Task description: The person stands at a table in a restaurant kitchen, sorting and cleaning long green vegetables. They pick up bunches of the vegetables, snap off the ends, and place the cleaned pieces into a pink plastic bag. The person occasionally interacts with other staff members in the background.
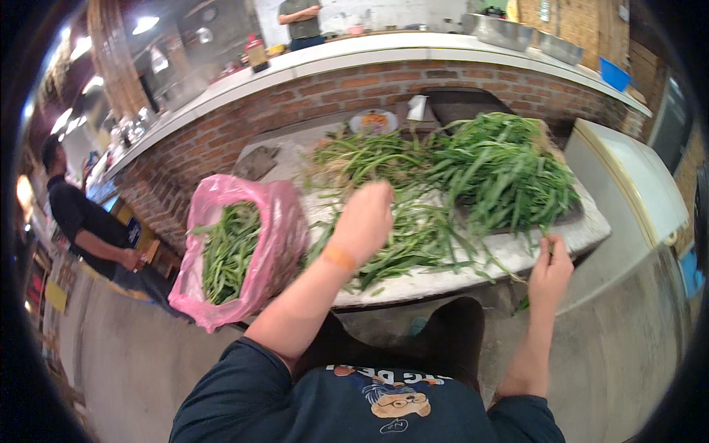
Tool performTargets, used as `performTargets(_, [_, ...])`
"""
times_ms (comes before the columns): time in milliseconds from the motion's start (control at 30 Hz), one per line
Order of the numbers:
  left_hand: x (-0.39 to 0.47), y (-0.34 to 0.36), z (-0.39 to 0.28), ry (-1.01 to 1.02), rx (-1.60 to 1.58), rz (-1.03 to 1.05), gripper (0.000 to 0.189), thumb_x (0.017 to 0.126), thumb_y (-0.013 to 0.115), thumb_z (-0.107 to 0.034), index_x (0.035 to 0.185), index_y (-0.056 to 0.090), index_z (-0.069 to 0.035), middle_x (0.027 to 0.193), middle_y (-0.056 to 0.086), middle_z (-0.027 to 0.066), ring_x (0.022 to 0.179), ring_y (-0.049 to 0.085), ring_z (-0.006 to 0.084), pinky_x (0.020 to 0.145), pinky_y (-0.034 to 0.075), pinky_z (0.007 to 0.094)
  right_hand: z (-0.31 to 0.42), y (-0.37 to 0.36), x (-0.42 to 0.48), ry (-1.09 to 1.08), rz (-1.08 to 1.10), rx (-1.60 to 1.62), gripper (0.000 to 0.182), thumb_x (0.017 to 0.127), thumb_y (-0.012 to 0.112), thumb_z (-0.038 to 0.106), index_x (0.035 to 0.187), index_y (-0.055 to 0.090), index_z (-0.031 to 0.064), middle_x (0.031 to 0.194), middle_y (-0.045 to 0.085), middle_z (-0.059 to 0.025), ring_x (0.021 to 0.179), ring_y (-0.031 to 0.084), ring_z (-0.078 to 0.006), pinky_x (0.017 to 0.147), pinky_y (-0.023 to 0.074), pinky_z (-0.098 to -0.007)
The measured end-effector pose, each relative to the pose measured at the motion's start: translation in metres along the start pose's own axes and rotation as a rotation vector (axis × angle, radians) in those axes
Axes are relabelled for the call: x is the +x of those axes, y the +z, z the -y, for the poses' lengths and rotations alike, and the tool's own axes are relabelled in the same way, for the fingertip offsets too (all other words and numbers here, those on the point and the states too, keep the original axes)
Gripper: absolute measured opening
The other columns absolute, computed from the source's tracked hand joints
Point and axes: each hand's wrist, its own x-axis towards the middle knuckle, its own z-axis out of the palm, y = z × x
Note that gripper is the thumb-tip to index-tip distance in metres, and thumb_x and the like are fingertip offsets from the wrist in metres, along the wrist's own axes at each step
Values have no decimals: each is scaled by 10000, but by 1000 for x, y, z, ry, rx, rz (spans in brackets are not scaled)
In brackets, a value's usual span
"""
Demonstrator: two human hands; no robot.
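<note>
My left hand (pixel 368 215), with an orange band at the wrist, is above loose leafy green stalks (pixel 415 243) spread on a pale tabletop. Its fingers curl away from view, so whether they pinch anything is hidden. Off the table's right front edge, my right hand (pixel 548 267) grips a thin green stalk (pixel 542 228) between thumb and fingers. A large heap of long-leaved greens (pixel 504 166) lies beyond it on a dark tray. Root ends and stems form another pile (pixel 365 158) past my left hand. To the left, a pink plastic bag (pixel 282 232) stands wide with leafy greens (pixel 230 252) inside.
A plate of food (pixel 374 120) and a dark chair (pixel 468 102) are at the table's far side. Behind runs a brick counter (pixel 354 91). A white chest-like appliance (pixel 626 183) borders the right. One person (pixel 91 221) stands left, another (pixel 299 22) behind the counter.
</note>
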Motion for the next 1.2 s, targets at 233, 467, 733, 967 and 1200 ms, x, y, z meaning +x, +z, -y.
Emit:
performTargets(233, [44, 4, -47, 55, 128, -5, 378, 962, 560, -225, 1334, 594, -174, 1432, 474, 218, 1342, 402, 427, 1087, 340, 525, -14, -32, 2, -8, -66, 53, 124, 922, 604, 106, 977, 610, -5, 844, 647, -216, 783, 628, -405, 692, 489, -434])
performTargets(467, [-56, -67, -75, 116, 11, 275, 512, 1022, 331, -287, 1459, 428, -38, 1547, 350, 161, 1469, 228, 339, 1197, 125, 436, -9, -100, 12, 71, -84, 78, 125, 914, 617, 120, 956, 579, 9, 777, 605, -226, 743, 606, -419, 648, 466, -457])
performTargets(733, [-74, -58, -33, 281, 85, 111, 598, 1029, 222, -398, 1460, 427, -38, 1565, 299, 176, 1473, 197, 370, 1196, 119, 492, 62, -141, 31, -236, -80, 8, 150, 895, 622, 131, 903, 542, 5, 754, 582, -204, 755, 584, -423, 653, 449, -470])
performTargets(967, [-80, -61, -1, 454, 78, -55, 605, 1024, 224, -416, 1462, 431, -53, 1570, 283, 182, 1471, 190, 387, 1194, 120, 512, 118, -167, 10, -271, -76, -22, 161, 901, 610, 128, 871, 521, -3, 728, 575, -201, 740, 569, -423, 642, 426, -484])
performTargets(1200, [-87, -66, 22, 447, 29, -114, 585, 1007, 264, -434, 1434, 456, -83, 1572, 255, 190, 1467, 185, 397, 1189, 129, 542, 131, -155, -1, -206, 2, -76, 194, 904, 607, 147, 855, 498, -6, 729, 582, -212, 740, 582, -437, 645, 432, -505])
